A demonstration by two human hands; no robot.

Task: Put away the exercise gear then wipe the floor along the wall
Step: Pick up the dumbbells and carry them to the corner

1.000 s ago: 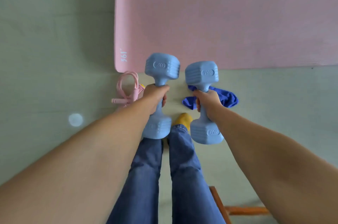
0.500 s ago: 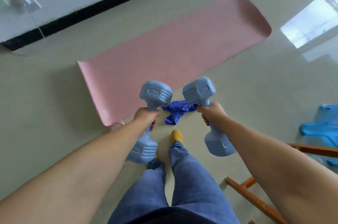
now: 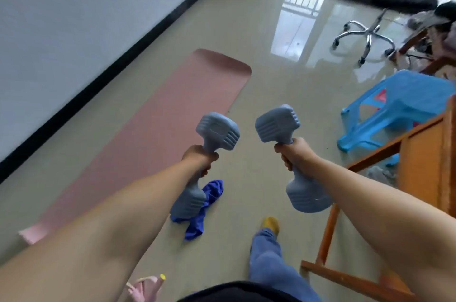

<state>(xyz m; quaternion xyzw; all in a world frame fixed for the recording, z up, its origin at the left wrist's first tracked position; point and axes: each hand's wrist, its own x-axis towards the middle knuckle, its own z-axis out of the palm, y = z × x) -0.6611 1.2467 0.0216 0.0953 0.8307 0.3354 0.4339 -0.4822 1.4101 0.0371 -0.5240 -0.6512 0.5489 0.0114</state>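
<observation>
The person has turned from the pink yoga mat (image 3: 153, 134) toward the room, and the left hand (image 3: 201, 157) and right hand (image 3: 294, 153) each grip a blue dumbbell (image 3: 217, 131) up off the floor, so I think they are being carried away, with the blue cloth (image 3: 209, 199) lying below.

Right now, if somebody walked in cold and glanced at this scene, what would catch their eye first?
Two pale blue dumbbells held up mid-frame: the left hand grips the left dumbbell, the right hand grips the right dumbbell. Next, the long pink exercise mat lies unrolled on the floor beside the wall's black baseboard. A crumpled blue cloth lies on the floor near the mat, and a blue plastic stool stands at right.
</observation>
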